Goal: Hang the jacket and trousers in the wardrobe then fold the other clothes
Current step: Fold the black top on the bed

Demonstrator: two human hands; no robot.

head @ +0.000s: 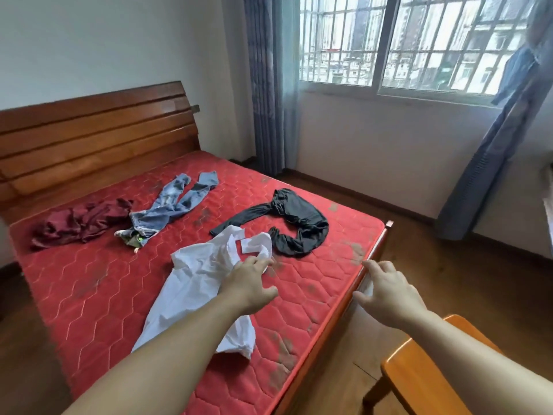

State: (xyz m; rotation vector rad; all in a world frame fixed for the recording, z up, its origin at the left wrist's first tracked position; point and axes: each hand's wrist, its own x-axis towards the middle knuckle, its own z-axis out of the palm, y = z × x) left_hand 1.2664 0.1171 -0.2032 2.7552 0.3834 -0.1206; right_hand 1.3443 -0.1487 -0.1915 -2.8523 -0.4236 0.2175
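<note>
From the head camera, a red quilted mattress (98,295) on a bed with a wooden headboard (89,139) carries four garments. The white shirt (197,283) lies nearest, its long axis running from 7 o'clock up to 1 o'clock, collar end toward the window. The left hand (248,283) reaches over it, fingertips touching the cloth near the collar; whether its grip has closed on the fabric I cannot tell. The right hand (386,292) hovers over the mattress's right edge, fingers spread and relaxed, holding nothing. At 1 o'clock from the shirt, just beside its collar, a black long-sleeved top (296,226) curls in an arc, one sleeve pointing to 8 o'clock. The blue jeans (170,208) lie at 11 o'clock, legs pointing to 1 o'clock, waistband toward 7. A crumpled maroon garment (77,226) sits just left of them. An orange wooden chair (434,378) stands at 5 o'clock on the floor
</note>
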